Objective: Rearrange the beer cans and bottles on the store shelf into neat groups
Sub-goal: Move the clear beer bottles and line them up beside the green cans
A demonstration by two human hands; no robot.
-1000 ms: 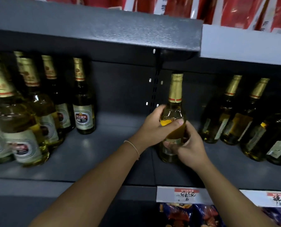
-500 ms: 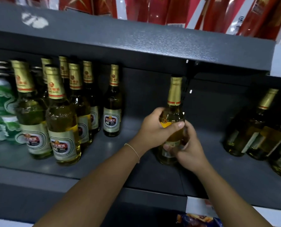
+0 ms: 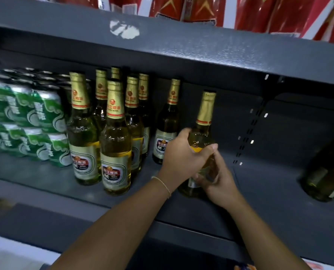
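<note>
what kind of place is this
Most likely a shop's drinks aisle: a dark metal shelf carries stacked green beer cans beside rows of identical gold-foiled beer bottles, with red packaged goods on the shelf above.

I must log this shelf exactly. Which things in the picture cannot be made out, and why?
Head view only:
- Held bottle: its label is covered by the left hand and right hand.
- Dark bottles at right: cut off by the frame edge, in shadow.
- Green cans: rear rows hidden by the front ones; the count is unclear.
- Red packs above: cut off by the top edge.
</note>
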